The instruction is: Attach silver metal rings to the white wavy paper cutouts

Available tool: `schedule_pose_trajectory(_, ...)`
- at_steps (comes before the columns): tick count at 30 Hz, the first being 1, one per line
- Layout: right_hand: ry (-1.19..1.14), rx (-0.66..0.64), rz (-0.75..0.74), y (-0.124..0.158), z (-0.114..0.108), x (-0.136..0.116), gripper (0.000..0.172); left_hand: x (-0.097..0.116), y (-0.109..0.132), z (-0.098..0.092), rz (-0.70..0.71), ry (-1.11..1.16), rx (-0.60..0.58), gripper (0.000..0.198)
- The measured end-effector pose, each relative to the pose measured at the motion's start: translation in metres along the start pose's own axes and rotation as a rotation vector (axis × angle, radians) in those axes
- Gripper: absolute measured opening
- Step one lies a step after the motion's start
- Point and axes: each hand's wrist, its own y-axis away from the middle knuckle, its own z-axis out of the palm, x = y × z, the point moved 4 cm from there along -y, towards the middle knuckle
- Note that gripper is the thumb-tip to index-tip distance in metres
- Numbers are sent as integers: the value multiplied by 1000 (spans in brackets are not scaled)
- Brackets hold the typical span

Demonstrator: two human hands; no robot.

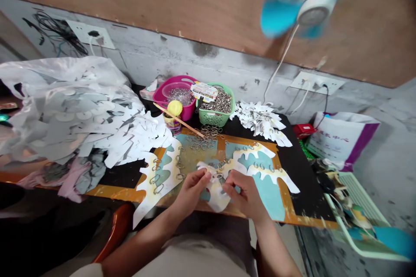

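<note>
In front of me, my left hand [194,185] pinches a white cut-out piece [218,198] with a yellowish smear along it, between thumb and fingertips. My right hand [243,190] is closed at the piece's right edge, its fingertips pressed on it; small parts there are hidden. To the left lie wavy-edged white strips [172,175] with metal rings [157,177] along their edges. More smeared white cut-outs [275,174] with rings spread to the right on blue-green sheets [269,199]. Loose metal rings [208,136] are heaped beyond my hands.
A magenta basket [186,112] and a green basket [214,117] hold metal parts. A stick [178,120] rests across a small tin [172,125]. White cut-outs [123,132] pile up at left, others [260,119] at right. A fan [316,6] hangs above; a pale green crate [373,249] stands lower right.
</note>
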Motion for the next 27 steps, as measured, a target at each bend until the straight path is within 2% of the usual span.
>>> schedule_pose_trajectory(3, -150, -16, 31, -2, 2, 6, 44, 7, 0, 6, 131, -133, -33, 43)
schedule_pose_trajectory(5, -191, 15, 59, -2, 6, 11, 40, 11, 1, 9, 176, -192, -23, 47)
schedule_pose_trajectory(7, -203, 51, 102, -2, 12, 16, 29, 10, 2, 10, 167, -203, -3, 46)
schedule_pose_trajectory(9, -242, 74, 151, -1, 17, 19, 31, 8, 2, 7, 158, -135, 46, 46)
schedule_pose_trajectory(12, -246, 48, 190, 1, 20, 18, 35, 7, 1, 3, 139, 34, 106, 55)
schedule_pose_trajectory(16, -138, -12, 161, 2, 19, 8, 30, 10, -3, 8, 0, 32, 20, 39)
schedule_pose_trajectory(18, -105, -14, 144, 4, 19, 4, 28, 13, -3, 11, 5, 19, -9, 31)
schedule_pose_trajectory(21, -136, 0, 148, 8, 20, 5, 26, 14, 0, 13, 44, 33, 33, 31)
schedule_pose_trajectory(27, -286, 4, 199, 15, 17, 19, 29, 9, 7, 18, 8, 41, 76, 33)
